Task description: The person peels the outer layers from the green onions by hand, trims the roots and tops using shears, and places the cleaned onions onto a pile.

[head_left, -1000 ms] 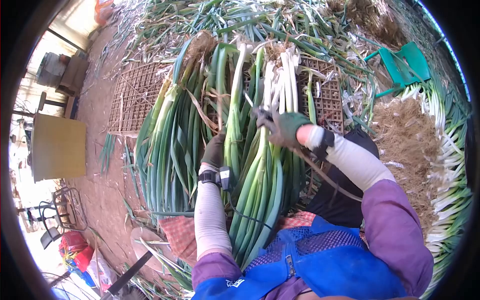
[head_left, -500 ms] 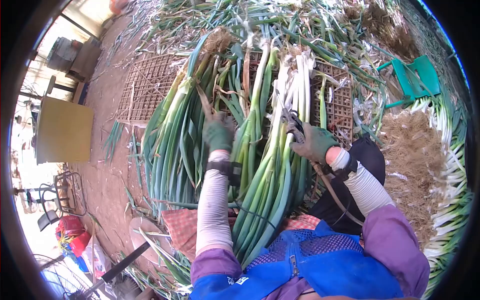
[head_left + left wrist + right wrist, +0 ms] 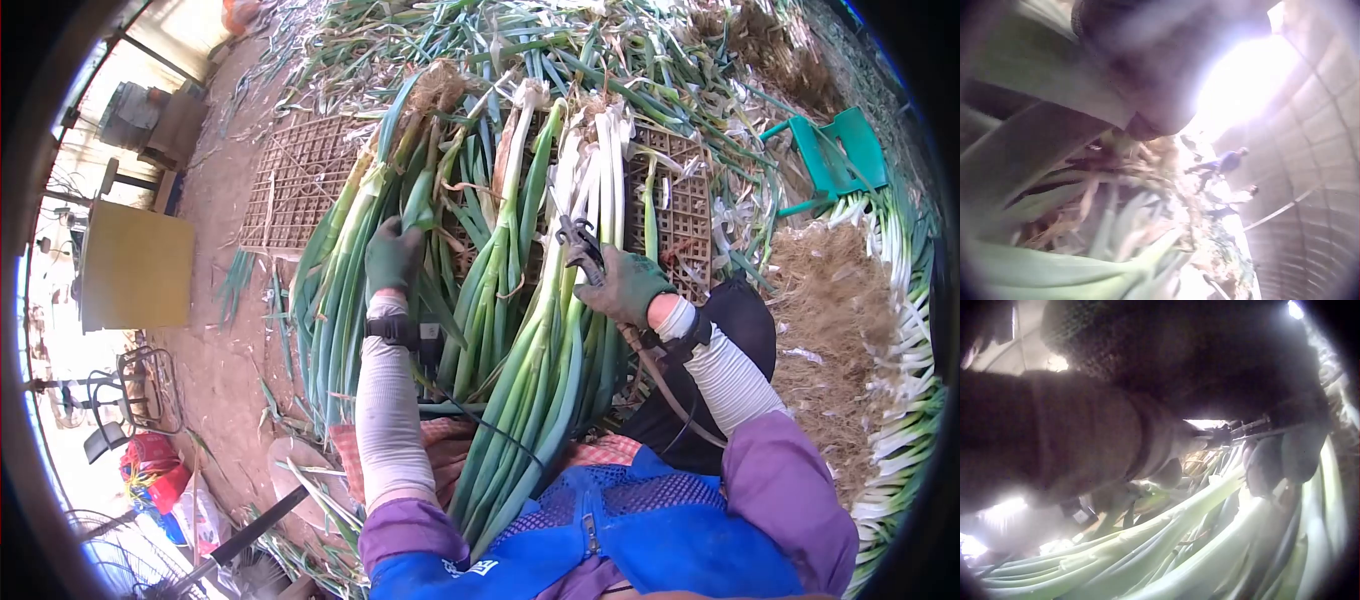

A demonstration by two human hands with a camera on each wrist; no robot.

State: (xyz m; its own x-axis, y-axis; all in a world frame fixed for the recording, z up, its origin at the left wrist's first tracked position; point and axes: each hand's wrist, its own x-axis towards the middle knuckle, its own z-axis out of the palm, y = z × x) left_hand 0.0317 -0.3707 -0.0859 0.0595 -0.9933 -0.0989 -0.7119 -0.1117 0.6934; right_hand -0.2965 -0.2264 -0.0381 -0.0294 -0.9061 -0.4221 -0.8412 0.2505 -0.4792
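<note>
Through the head camera I see the gloved left hand (image 3: pixel 394 258) reaching over the left bunch of leeks (image 3: pixel 345 265), touching the leaves; whether its fingers pinch any of them I cannot tell, since the left wrist view gives me mostly a dark glove beside broad leaves. The gloved right hand (image 3: pixel 628 288) grips a hand tool (image 3: pixel 588 256), its fingers curled round it, with a brown hose (image 3: pixel 668 388) running back from it past the wrist. That tool sits above the right bunch of leeks (image 3: pixel 535 335), whose white ends point away from the person and whose green leaves reach the blue vest (image 3: pixel 655 515). Between the two hands I make out the middle leeks (image 3: pixel 500 250). Beneath all these lies a brown lattice (image 3: pixel 300 190). Off to the right, a green plastic seat (image 3: pixel 845 155) stands near a mass of roots (image 3: pixel 830 310).
</note>
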